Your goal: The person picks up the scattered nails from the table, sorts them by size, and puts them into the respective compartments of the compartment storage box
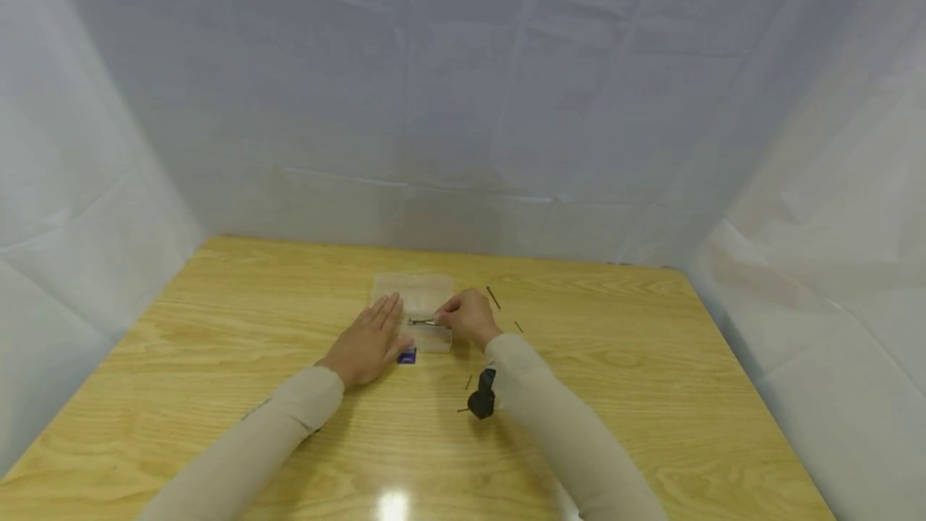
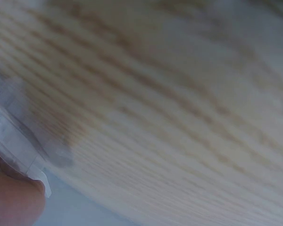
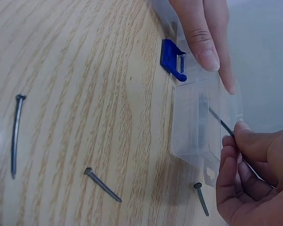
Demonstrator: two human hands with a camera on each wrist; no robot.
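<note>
Left hand (image 1: 370, 342) flat with straight fingers on clear plastic box (image 1: 415, 305) near table (image 1: 217, 360) centre, right hand (image 1: 470, 317) pinching a nail (image 3: 221, 123) over it, loose nails (image 3: 102, 184) beside

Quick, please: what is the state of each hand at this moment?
Left hand: open, straight fingers resting on the clear plastic box.
Right hand: closed, pinching a nail over the box.

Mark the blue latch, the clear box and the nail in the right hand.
blue latch (image 3: 172, 60), right wrist view, middle of clip.
clear box (image 3: 193, 129), right wrist view, side wall.
nail (image 3: 221, 124), right wrist view, shaft above the fingers.
</note>
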